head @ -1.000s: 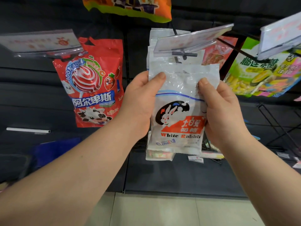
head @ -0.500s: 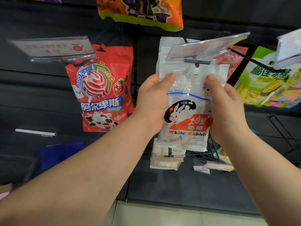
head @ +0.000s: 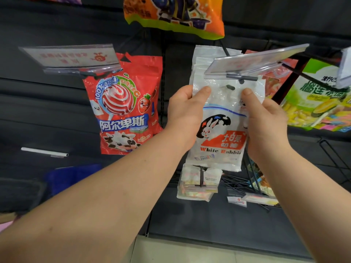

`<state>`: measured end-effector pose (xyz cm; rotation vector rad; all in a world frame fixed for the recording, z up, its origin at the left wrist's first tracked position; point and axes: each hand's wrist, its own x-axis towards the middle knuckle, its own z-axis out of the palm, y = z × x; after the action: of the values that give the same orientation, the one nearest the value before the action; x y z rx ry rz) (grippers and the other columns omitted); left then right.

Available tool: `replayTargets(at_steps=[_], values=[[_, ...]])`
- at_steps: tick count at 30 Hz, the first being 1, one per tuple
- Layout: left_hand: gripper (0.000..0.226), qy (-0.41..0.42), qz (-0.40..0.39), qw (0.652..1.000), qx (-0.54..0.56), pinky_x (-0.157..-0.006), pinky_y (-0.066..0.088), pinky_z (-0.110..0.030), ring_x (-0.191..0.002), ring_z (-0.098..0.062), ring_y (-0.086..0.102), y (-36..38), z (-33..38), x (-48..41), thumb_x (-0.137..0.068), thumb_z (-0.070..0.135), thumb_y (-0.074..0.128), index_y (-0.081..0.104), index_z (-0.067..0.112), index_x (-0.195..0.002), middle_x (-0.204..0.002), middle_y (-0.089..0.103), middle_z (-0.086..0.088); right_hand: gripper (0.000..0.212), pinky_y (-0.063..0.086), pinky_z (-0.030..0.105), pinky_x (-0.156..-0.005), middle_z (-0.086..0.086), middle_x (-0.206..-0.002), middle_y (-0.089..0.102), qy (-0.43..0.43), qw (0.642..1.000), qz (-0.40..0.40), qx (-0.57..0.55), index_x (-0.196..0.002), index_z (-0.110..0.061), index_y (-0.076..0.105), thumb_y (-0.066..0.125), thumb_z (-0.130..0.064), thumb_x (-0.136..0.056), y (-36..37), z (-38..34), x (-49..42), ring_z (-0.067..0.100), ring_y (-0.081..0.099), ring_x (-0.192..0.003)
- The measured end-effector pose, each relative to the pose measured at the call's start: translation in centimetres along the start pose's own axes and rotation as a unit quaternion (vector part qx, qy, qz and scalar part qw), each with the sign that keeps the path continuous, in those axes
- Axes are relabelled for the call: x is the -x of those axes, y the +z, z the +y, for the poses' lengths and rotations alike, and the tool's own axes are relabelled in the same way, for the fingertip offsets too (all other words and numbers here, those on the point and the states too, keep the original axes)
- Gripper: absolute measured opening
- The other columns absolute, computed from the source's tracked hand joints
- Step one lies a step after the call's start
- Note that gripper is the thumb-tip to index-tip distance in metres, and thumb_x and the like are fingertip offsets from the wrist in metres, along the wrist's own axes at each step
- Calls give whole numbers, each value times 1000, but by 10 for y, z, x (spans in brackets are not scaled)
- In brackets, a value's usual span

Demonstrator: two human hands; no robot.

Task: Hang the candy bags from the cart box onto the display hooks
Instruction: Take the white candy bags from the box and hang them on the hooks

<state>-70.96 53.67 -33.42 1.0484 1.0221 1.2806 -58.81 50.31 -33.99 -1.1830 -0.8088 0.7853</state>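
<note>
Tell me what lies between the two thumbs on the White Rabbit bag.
Head view: the top strip of the White Rabbit bag, with the dark hook tip at its middle, lies between the left hand and right hand thumbs.

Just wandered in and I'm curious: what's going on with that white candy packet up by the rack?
A person is stocking a candy display. The left hand and right hand each pinch the White Rabbit candy bag near its top, thumbs on the front. They hold it up to the display hook under a clear price tag holder. The hook's tip looks to be at the bag's top hole; whether the bag is fully on is unclear. More white bags hang behind.
</note>
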Motion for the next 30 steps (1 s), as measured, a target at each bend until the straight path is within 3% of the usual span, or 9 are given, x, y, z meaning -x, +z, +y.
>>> replayTargets(at_steps=[2,5,9,11,15,22,25,27,30], values=[[13,24,13,999,-37,-83,57,-50,-91,-31,70,0,-2,-3,-93,24,62,62,24,-80,-94,73,-10,22,59,40,-69,0,-72,68,-25,999,10,41,-70,-22,61,65,-31,-89,0,2,-4,23,69,-74],[12,84,24,993,-80,-84,55,-50,-92,-32,68,-1,-10,-7,-92,21,62,59,22,-80,-96,71,-14,30,51,39,-65,8,-72,56,-56,993,24,106,-64,-21,52,64,-33,-89,-4,7,-6,21,56,-69],[19,136,29,982,-124,-64,51,-25,-64,-4,58,-5,-15,-19,-92,24,61,57,23,-73,-70,62,5,18,54,47,-76,15,-80,61,-68,985,11,157,-74,-19,60,63,-28,-89,-7,11,-8,28,61,-76],[20,156,17,979,-133,-59,51,-24,-62,-3,57,-5,-15,-27,-93,24,61,56,22,-73,-68,60,6,18,55,48,-78,21,-87,67,-60,983,11,172,-75,-16,62,65,-28,-89,-8,10,-13,35,66,-85],[27,171,26,973,-153,-49,44,-12,-51,6,53,-3,-16,-42,-92,22,63,52,25,-67,-59,54,12,20,56,30,-66,-2,-74,69,-31,987,6,159,-69,-24,61,66,-25,-88,-5,7,-28,18,68,-74],[15,113,23,981,-159,-59,55,-22,-72,-12,69,2,-14,-59,-92,24,61,65,10,-91,-79,70,1,18,49,14,-45,-9,-74,66,4,985,-4,170,-73,-26,60,63,-31,-90,1,6,-45,4,65,-63],[13,108,29,983,-143,-69,60,-35,-80,-18,71,2,-14,-56,-92,23,61,63,10,-93,-89,72,-7,17,59,31,-68,0,-86,70,2,982,-6,187,-75,-26,60,62,-31,-91,1,6,-45,18,69,-80],[7,132,28,981,-141,-68,59,-29,-78,-10,70,0,-15,-47,-92,21,61,58,21,-86,-86,70,1,16,58,43,-79,4,-92,69,-2,979,0,204,-77,-26,57,62,-33,-90,0,5,-41,23,69,-86],[14,160,21,977,-142,-81,58,-37,-90,-13,68,-1,-21,-32,-90,15,63,56,25,-96,-92,66,8,14,57,41,-81,-7,-87,62,-41,963,1,266,-84,-27,51,64,-29,-88,-3,5,-32,18,65,-89]])
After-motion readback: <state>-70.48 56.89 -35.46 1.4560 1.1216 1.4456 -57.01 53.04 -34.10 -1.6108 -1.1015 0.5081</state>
